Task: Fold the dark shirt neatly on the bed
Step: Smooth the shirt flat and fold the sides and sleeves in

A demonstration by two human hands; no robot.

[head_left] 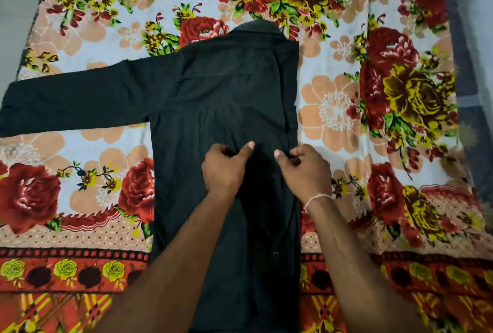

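The dark shirt (213,92) lies flat on the bed, collar at the far end, body running toward me. Its right side is folded in, giving a straight edge on the right. The left sleeve (74,100) stretches out flat to the left. My left hand (224,167) and my right hand (306,170) rest close together on the shirt's middle, fingers curled and pinching the fabric, thumbs pointing up. A pale thread band circles my right wrist. My forearms cover the shirt's lower part.
A floral bedsheet (373,92) with red and yellow roses covers the bed. Bare grey floor shows past the bed's left edge (16,12) and right edge (474,26).
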